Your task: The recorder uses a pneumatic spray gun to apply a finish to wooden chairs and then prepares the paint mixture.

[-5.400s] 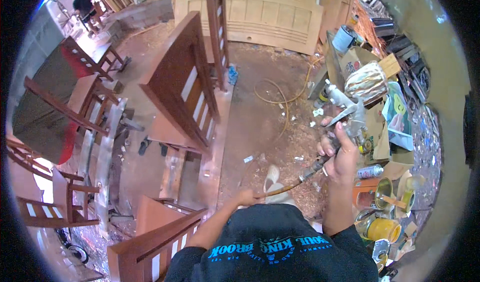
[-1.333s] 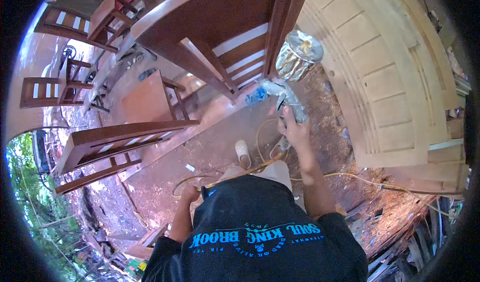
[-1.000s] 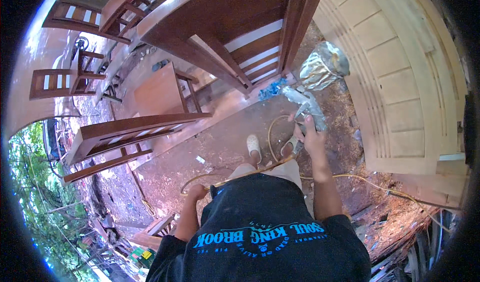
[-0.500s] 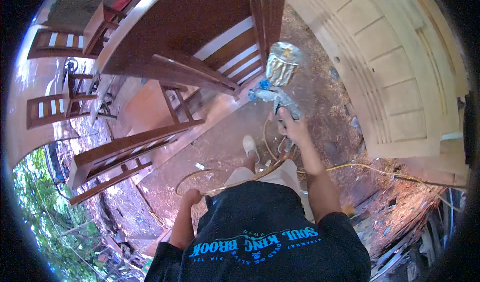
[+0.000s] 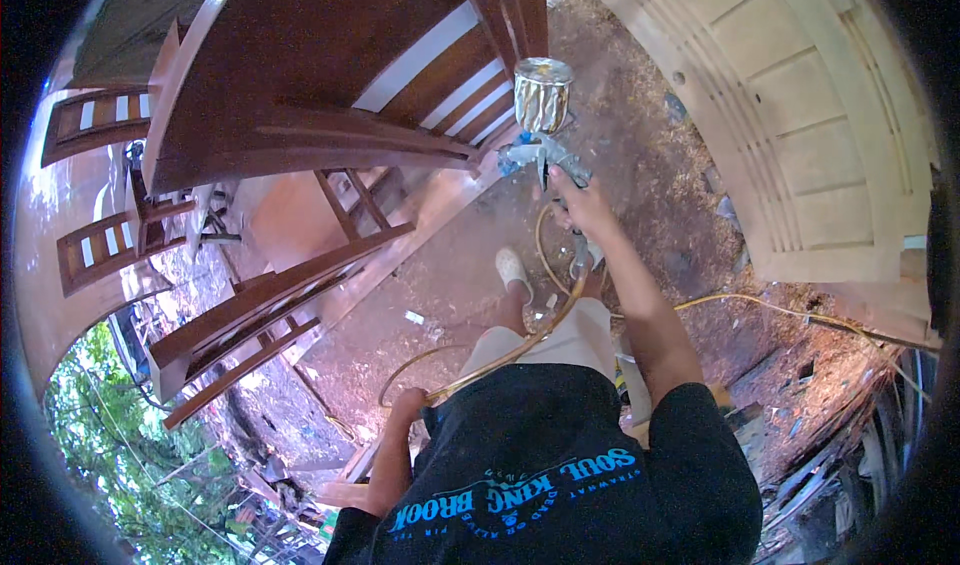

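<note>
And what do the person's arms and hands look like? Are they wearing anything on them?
The left hand and right hand are bare, and so are the left forearm and right forearm. Higher up, the left sleeve and right sleeve are short, black and plain-looking. They belong to a black shirt with blue print.

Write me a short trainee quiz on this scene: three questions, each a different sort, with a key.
1. Fill in: the left hand holds the ____.
2. Multiple choice: in the picture, where is the pale panelled wood relative to the spray gun? A) to its left B) to its right C) directly below it
3. True or false: the spray gun is in the right hand.

Key: 1. hose; 2. B; 3. true.
</note>
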A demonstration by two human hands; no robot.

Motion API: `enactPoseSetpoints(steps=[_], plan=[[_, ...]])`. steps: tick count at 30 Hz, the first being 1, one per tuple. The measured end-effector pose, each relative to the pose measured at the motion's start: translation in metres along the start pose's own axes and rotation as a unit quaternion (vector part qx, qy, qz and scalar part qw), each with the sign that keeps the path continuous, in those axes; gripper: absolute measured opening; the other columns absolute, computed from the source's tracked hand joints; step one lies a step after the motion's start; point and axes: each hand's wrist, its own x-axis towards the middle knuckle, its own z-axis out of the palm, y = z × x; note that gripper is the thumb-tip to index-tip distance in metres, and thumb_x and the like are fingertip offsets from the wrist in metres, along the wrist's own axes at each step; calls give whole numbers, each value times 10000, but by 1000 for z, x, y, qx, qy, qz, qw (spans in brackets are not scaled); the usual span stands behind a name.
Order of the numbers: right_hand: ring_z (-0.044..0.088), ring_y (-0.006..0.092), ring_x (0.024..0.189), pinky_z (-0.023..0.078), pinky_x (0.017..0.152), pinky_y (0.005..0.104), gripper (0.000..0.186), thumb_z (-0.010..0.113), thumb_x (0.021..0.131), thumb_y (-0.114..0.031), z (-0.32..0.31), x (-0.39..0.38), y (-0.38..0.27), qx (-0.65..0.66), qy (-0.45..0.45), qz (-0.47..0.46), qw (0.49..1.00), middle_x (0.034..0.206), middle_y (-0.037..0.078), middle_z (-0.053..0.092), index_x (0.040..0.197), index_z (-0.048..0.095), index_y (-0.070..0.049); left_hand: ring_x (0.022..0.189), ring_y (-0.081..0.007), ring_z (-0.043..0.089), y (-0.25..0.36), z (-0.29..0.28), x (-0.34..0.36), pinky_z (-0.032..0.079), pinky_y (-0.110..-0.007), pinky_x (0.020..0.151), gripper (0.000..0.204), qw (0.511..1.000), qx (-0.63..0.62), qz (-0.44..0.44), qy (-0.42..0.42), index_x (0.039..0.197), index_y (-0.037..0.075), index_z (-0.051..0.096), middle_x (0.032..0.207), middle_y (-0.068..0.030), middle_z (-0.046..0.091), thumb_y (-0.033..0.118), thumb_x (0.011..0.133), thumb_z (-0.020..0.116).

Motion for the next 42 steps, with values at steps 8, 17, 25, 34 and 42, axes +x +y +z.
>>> enactPoseSetpoints(steps=[8, 17, 25, 34, 42], plan=[[410, 97, 366, 324, 334, 266, 347, 635, 940, -388, -6, 25, -3, 16, -3, -13, 1000, 720, 80, 645, 933, 565, -48, 825, -440, 651, 28, 4, 0, 504, -504, 773, 507, 999, -37, 2, 41, 879, 33, 717, 859, -249, 675, 523, 859, 586], [474, 122, 406, 356, 353, 317, 413, 642, 912, -445, -30, 40, 16, -30, 36, 26, 999, 612, 28, 593, 783, 586, -57, 962, -369, 667, 43, 7, 13, 524, -493, 840, 379, 1000, 22, 14, -4, 989, 96, 720, 995, -201, 695, 428, 845, 608], [456, 128, 387, 357, 361, 315, 446, 627, 922, -444, -31, 24, -2, -42, 69, -2, 997, 562, 16, 568, 691, 603, -63, 958, -381, 661, 48, 3, 13, 519, -499, 848, 425, 1000, 9, -6, -11, 997, 85, 720, 999, -211, 690, 467, 866, 591], [468, 118, 411, 373, 393, 284, 467, 641, 905, -470, -30, -7, -35, -54, 31, -58, 996, 567, 8, 572, 663, 617, -71, 1015, -379, 650, 61, -12, 15, 514, -482, 884, 410, 999, 25, 6, -46, 1016, 90, 721, 1060, -201, 685, 445, 852, 598], [418, 71, 398, 305, 354, 246, 244, 606, 965, -292, -37, -38, -74, -3, -82, -92, 992, 721, 41, 636, 931, 616, -50, 1007, -357, 662, 78, -25, 18, 521, -458, 887, 302, 998, 32, -1, -49, 1019, 100, 724, 1056, -192, 691, 246, 781, 610]])
